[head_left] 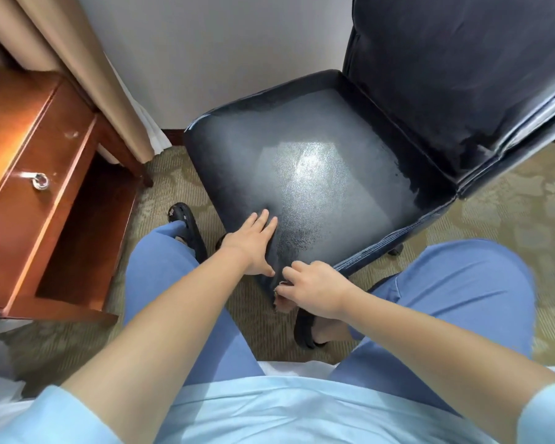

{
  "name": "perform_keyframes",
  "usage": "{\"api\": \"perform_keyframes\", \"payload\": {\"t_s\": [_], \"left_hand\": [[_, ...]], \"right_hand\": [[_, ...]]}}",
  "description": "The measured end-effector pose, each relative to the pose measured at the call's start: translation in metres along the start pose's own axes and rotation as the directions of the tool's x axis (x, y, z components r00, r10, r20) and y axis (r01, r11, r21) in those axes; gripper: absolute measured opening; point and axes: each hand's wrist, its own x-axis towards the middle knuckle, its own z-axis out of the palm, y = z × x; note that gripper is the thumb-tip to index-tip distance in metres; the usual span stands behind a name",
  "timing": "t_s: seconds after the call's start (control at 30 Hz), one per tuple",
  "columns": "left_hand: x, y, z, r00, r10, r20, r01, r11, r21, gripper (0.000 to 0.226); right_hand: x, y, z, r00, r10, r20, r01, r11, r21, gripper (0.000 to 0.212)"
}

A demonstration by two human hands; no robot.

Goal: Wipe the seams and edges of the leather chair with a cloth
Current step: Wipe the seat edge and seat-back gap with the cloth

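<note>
the leather chair [318, 174] is standing at about 1 o'clock from the person, its near corner pointing down toward 6 o'clock. the left hand [253, 245] is lying flat on the seat at that corner, fingers extended and held close together, thumb apart. the right hand [314, 290] is curling over the corner tip, fingers bent and pinching something small and brownish [282, 304] — it could be the cloth bunched up, or a torn flap of leather; i cannot tell which.

the risk, as i judge it: if that corner is already peeling, rubbing hard along the seam could be tearing it further. the chair appears to sit on castors [396, 249], so an unbraced push might be rolling it toward 12 o'clock, away from the hands.

the underside edges and the far side of the backrest are hidden; the backrest is running out of view at 2 o'clock.
</note>
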Motion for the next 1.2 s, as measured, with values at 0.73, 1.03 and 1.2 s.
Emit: {"api": "perform_keyframes", "payload": {"t_s": [0.73, 1.03, 1.2], "left_hand": [[-0.003, -0.001, 0.000, 1.000, 0.010, 0.003, -0.010, 0.999, -0.037, 0.118], [-0.006, 0.003, -0.001, 1.000, -0.005, 0.002, 0.005, 1.000, -0.028, 0.116], [-0.005, 0.002, -0.001, 1.000, -0.004, 0.002, 0.004, 1.000, -0.017, 0.116]], "right_hand": [[-0.019, -0.009, 0.000, 0.999, -0.027, 0.046, 0.034, 0.988, -0.154, 0.012], [0.001, -0.044, 0.007, 0.975, -0.051, 0.217, 0.077, 0.990, -0.116, 0.011], [0.010, -0.063, 0.019, 0.928, -0.084, 0.364, 0.150, 0.976, -0.156, 0.007]]}}
